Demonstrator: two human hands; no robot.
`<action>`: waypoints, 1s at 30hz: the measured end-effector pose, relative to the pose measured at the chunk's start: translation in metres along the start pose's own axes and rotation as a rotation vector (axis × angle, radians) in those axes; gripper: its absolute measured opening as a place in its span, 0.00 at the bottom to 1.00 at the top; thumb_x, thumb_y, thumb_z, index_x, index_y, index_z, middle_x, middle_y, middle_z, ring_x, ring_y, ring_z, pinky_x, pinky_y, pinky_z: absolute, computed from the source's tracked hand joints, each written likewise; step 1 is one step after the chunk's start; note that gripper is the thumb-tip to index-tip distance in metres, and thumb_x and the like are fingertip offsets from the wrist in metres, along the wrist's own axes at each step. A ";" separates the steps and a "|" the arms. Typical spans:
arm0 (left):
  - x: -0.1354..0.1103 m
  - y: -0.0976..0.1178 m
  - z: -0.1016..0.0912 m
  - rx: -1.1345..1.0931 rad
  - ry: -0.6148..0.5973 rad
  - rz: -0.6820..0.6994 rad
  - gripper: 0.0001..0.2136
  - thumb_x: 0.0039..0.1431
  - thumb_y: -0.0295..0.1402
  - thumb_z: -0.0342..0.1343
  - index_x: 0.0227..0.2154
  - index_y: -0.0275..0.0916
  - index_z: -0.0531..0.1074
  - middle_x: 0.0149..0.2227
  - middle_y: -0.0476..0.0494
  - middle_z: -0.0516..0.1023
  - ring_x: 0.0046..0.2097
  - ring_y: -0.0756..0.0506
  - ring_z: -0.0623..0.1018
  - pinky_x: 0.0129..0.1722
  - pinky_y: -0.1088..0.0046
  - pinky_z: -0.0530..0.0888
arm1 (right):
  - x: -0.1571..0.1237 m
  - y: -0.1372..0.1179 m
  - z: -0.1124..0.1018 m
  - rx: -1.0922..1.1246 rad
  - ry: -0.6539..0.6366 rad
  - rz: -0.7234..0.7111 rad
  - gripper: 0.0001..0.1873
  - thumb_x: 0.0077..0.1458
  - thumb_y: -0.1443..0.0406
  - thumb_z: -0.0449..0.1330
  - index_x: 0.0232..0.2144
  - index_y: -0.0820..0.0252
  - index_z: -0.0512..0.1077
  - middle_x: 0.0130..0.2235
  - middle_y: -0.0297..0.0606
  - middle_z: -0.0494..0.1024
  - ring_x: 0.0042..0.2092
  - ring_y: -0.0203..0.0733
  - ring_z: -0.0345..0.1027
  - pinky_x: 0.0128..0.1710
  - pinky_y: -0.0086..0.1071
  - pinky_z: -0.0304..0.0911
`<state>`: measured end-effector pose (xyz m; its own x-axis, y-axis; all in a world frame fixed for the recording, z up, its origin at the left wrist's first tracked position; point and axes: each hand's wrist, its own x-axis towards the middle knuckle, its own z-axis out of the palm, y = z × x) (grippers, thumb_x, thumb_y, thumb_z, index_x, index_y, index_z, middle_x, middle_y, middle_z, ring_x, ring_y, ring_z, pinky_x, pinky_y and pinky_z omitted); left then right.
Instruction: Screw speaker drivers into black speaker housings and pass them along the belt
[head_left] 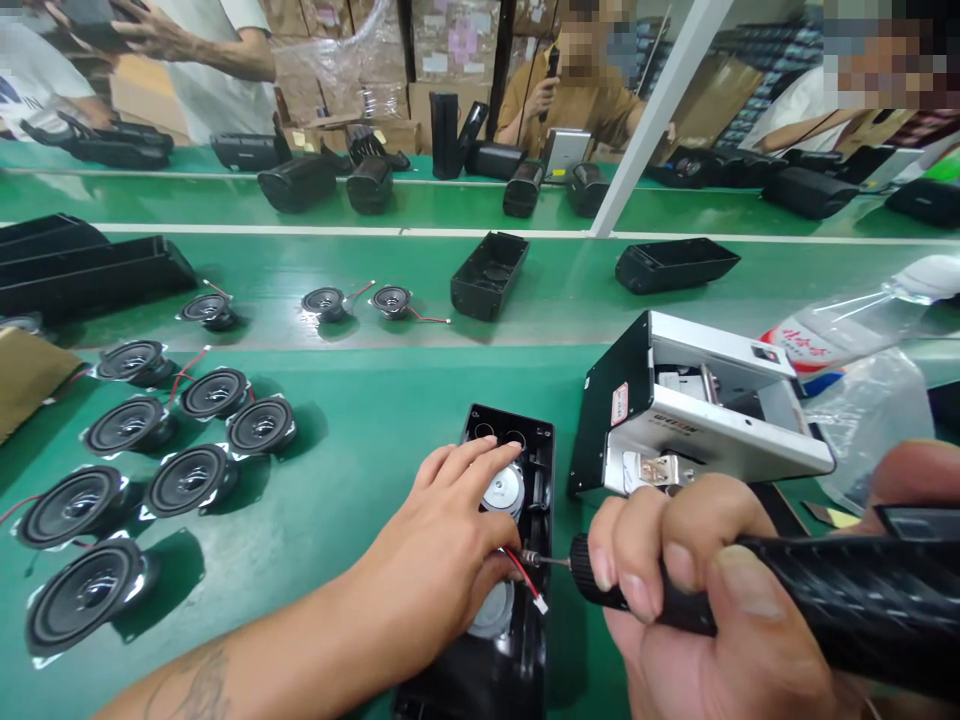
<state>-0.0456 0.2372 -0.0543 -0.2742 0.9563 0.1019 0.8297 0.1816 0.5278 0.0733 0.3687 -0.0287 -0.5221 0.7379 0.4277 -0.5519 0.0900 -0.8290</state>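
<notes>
My left hand lies across an open black speaker housing, its fingers spread over a round silver speaker back. A second round speaker back shows below my palm. My right hand grips a black soldering iron with a carbon-patterned handle. Its metal tip points at a red-and-black wire pair beside my left fingers. Whether the tip touches the wire or a terminal is hidden.
Several loose black speakers lie left on the green bench. A white metal fixture stands right, beside a clear plastic bag. Further back are black housings and wired speakers. Beyond a white post, people stand before stacked cartons.
</notes>
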 end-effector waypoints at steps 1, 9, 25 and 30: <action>0.000 0.000 0.000 0.016 -0.005 0.004 0.04 0.64 0.24 0.70 0.37 0.41 0.86 0.76 0.28 0.68 0.77 0.21 0.64 0.70 0.27 0.67 | 0.000 0.000 0.001 -0.009 0.001 -0.005 0.19 0.70 0.59 0.65 0.27 0.55 0.66 0.23 0.25 0.60 0.19 0.32 0.54 0.20 0.32 0.61; -0.001 -0.001 0.003 0.013 0.052 0.027 0.06 0.62 0.27 0.74 0.39 0.45 0.88 0.72 0.32 0.74 0.74 0.22 0.70 0.69 0.27 0.70 | 0.001 0.002 0.002 -0.016 -0.026 -0.064 0.17 0.70 0.61 0.64 0.28 0.56 0.68 0.23 0.26 0.62 0.19 0.33 0.56 0.19 0.31 0.61; -0.022 -0.016 0.005 -0.237 0.151 -0.003 0.15 0.74 0.22 0.51 0.47 0.42 0.82 0.69 0.39 0.77 0.74 0.39 0.72 0.72 0.52 0.75 | -0.009 0.017 -0.002 -0.015 -0.068 -0.069 0.32 0.72 0.72 0.61 0.69 0.36 0.62 0.30 0.22 0.70 0.23 0.36 0.64 0.24 0.35 0.66; -0.022 -0.016 0.005 -0.251 0.160 0.008 0.14 0.74 0.22 0.52 0.45 0.42 0.82 0.69 0.39 0.78 0.73 0.40 0.73 0.72 0.52 0.75 | -0.012 0.021 -0.001 -0.021 -0.073 -0.056 0.33 0.71 0.74 0.59 0.69 0.37 0.61 0.31 0.22 0.72 0.24 0.37 0.66 0.24 0.37 0.66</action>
<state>-0.0502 0.2148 -0.0689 -0.3577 0.9055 0.2282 0.6917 0.0927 0.7162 0.0682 0.3626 -0.0516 -0.5370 0.6809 0.4979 -0.5683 0.1442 -0.8101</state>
